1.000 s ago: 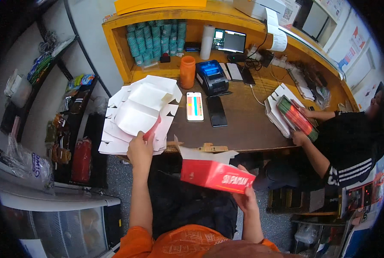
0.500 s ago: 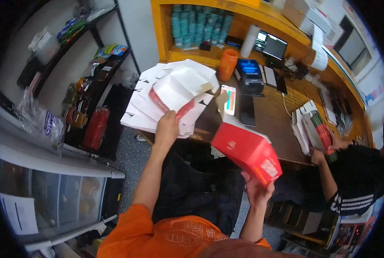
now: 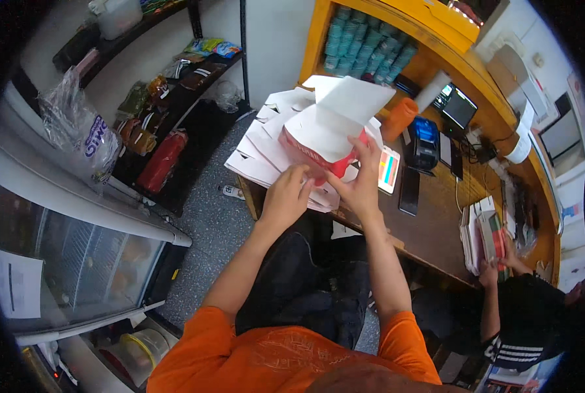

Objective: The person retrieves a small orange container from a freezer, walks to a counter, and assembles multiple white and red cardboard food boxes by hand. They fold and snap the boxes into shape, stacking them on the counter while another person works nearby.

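A partly folded cardboard box (image 3: pixel 315 131), white inside with red outer walls, sits on a pile of flat white cardboard blanks (image 3: pixel 260 147) with its lid flap raised. My right hand (image 3: pixel 360 175) grips its near right corner, thumb low and fingers over the wall. My left hand (image 3: pixel 289 196) is closed at the box's near red wall, fingertips against its lower edge. Just right of the box lies a phone with a lit screen (image 3: pixel 388 169).
An orange bottle (image 3: pixel 399 118), a blue-black card terminal (image 3: pixel 425 145) and a dark phone (image 3: pixel 409 191) stand or lie on the brown desk (image 3: pixel 430 226). At right, a co-worker's hands (image 3: pixel 490 270) hold folded cardboard (image 3: pixel 479 232). Shelves (image 3: pixel 168 108) and a glass-fronted fridge (image 3: pixel 76 245) line the left.
The closed red box has left my right hand and is out of sight. That hand has moved left onto the open box, whose lid flap now stands higher. My view has shifted.
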Demonstrator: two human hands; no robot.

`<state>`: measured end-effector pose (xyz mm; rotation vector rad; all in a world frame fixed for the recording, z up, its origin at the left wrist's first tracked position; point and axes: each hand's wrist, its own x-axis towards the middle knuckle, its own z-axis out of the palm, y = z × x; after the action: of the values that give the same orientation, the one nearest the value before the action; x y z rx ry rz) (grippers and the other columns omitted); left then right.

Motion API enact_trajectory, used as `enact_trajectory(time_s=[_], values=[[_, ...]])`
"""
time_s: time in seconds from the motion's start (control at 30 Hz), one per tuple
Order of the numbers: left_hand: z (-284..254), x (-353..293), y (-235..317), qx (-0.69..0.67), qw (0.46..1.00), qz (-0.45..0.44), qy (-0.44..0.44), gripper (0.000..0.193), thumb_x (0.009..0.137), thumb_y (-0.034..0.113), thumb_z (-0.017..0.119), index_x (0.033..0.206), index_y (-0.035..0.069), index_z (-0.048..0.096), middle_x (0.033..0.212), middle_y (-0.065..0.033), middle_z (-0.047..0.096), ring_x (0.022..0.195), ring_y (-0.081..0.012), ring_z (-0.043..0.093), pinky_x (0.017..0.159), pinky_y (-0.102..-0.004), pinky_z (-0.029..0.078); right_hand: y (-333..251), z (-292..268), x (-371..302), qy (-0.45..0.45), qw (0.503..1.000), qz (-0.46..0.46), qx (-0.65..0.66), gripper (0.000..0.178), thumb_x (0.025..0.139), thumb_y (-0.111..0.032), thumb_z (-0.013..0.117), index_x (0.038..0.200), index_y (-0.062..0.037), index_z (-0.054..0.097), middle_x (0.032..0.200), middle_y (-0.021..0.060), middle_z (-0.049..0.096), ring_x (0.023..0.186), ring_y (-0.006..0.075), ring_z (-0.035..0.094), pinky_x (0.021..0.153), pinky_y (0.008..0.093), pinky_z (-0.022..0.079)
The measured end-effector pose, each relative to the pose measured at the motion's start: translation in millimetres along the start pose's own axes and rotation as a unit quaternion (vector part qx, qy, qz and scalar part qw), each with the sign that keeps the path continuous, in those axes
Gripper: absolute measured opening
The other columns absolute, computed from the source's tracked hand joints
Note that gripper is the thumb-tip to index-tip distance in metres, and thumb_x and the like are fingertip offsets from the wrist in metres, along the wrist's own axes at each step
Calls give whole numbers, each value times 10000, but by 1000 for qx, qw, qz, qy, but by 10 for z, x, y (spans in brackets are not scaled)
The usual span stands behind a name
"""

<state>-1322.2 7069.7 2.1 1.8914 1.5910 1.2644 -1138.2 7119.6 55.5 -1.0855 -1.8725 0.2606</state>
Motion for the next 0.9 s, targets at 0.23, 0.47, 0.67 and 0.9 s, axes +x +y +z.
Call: enact_trajectory(time_s=[0.23, 0.47, 0.67, 0.9], values=[[-257, 352, 242, 80, 985, 137, 74, 374, 861, 218, 759, 1112, -13, 605, 1206, -200, 580, 1055, -376, 610, 1072, -482, 416, 190, 509, -230, 62, 998, 17, -23, 897, 650, -250, 903, 1411, -140, 442, 1469, 319, 327, 1319, 505, 440, 1048, 526, 454], [-205, 585, 127, 153, 961, 199, -113, 273, 841, 207, 750, 948, -31, 668, 873, -191, 662, 937, -381, 620, 1091, -508, 399, 166, 457, -338, 57, 998, 17, 14, 866, 704, -189, 870, 1415, -97, 385, 1384, 321, 385, 1224, 463, 539, 971, 491, 508], [-152, 661, 155, 135, 960, 221, -105, 278, 856, 197, 744, 957, -38, 638, 887, -212, 652, 901, -408, 607, 882, -482, 453, 344, 213, -386, -67, 995, -3, 73, 132, 869, -63, 671, 996, -31, 657, 1065, 153, 578, 1017, 371, 613, 880, 469, 521], [-37, 666, 194, 201, 946, 247, -67, 229, 862, 175, 733, 914, -9, 606, 819, -199, 633, 835, -405, 597, 815, -483, 458, 461, 262, -379, -74, 990, -80, -92, 191, 838, -41, 566, 986, -67, 684, 1056, 123, 603, 1082, 314, 593, 984, 485, 432]])
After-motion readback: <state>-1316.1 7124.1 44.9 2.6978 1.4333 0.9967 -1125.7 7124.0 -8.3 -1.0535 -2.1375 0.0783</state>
